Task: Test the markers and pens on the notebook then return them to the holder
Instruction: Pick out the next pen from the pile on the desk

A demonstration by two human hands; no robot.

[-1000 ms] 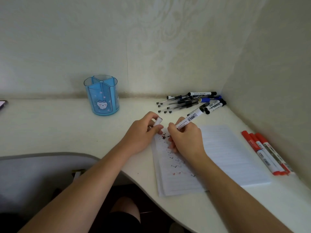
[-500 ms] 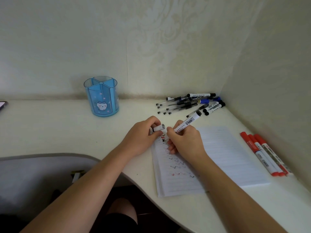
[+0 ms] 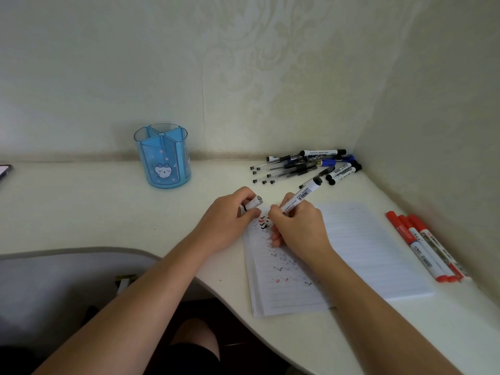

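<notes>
My right hand [image 3: 296, 226] grips a white marker [image 3: 303, 194] with a black end, its tip down at the top left of the open notebook [image 3: 359, 247], where small black and red ticks show. My left hand [image 3: 230, 220] pinches the marker's white cap [image 3: 254, 203] just left of the page. The blue pen holder [image 3: 163, 155] stands at the back of the desk, left of both hands, and no pens show above its rim.
A pile of black and blue pens and markers [image 3: 303, 163] lies in the back corner. Three red markers [image 3: 424, 247] lie right of the notebook beside the wall. A dark phone edge [image 3: 4, 171] shows far left. The desk edge curves in front of my knees.
My right hand has shifted slightly while the marker tip moves on the page, adding ticks near the top. My left hand with the cap stays close beside it.
</notes>
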